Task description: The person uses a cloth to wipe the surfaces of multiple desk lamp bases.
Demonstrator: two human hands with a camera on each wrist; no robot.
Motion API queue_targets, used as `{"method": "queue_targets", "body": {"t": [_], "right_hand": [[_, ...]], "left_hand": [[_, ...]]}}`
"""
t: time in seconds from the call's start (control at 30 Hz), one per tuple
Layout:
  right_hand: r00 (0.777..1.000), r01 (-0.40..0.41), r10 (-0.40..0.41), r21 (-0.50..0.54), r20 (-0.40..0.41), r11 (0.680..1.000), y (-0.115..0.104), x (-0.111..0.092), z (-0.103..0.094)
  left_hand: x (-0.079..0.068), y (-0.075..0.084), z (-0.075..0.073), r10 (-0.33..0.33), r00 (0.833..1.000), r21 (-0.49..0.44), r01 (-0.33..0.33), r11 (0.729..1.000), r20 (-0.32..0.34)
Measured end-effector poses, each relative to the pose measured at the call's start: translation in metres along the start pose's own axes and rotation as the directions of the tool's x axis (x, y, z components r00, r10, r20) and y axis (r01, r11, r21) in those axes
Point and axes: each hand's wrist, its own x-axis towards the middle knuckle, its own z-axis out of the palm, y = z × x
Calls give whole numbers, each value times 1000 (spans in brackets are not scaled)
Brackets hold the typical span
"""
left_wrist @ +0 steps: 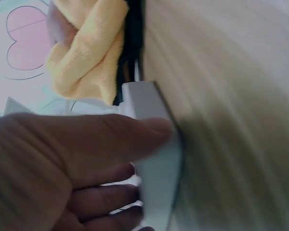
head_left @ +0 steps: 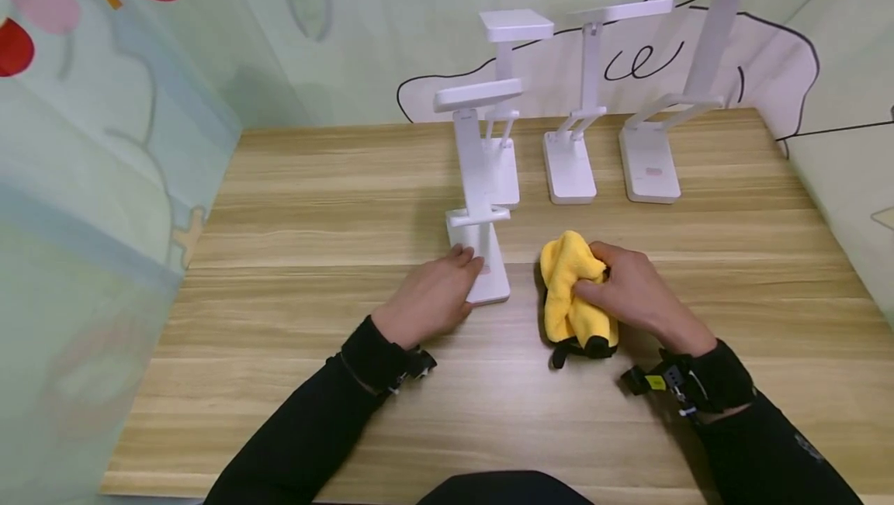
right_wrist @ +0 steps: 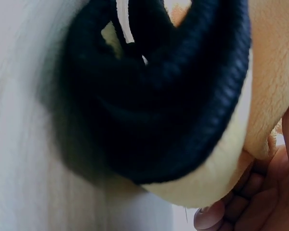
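A white desk lamp (head_left: 477,171) stands upright at the middle of the table, nearer than the other lamps. My left hand (head_left: 434,294) holds its base (left_wrist: 159,187), with the thumb along the near edge and the fingers over the top. To the right of that lamp is a bunched yellow cloth (head_left: 569,288) with a black edge (right_wrist: 168,120). My right hand (head_left: 632,288) grips the cloth from its right side, thumb and fingers pressed into the folds. Part of the cloth's underside is hidden in the head view.
Behind the near lamp stand a small white lamp (head_left: 504,171), another white lamp (head_left: 569,171) and a taller lamp (head_left: 653,167), in a row along the back of the wooden table (head_left: 314,218). A printed curtain (head_left: 335,47) hangs close behind them.
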Motion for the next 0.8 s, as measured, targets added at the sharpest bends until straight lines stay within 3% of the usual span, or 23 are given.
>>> {"method": "queue_targets", "body": {"t": [0.27, 0.57, 0.8], "right_hand": [[1000, -16, 16, 11, 9, 1000, 1, 0, 1], [1000, -10, 10, 20, 9, 1000, 2, 1, 3], [1000, -4, 4, 25, 0, 1000, 0, 1, 4]], "left_hand": [[-9, -3, -10, -49, 999, -8, 49, 999, 22], [-12, -17, -14, -157, 984, 20, 156, 988, 81], [-14, -27, -15, -186, 979, -7, 188, 982, 85]]}}
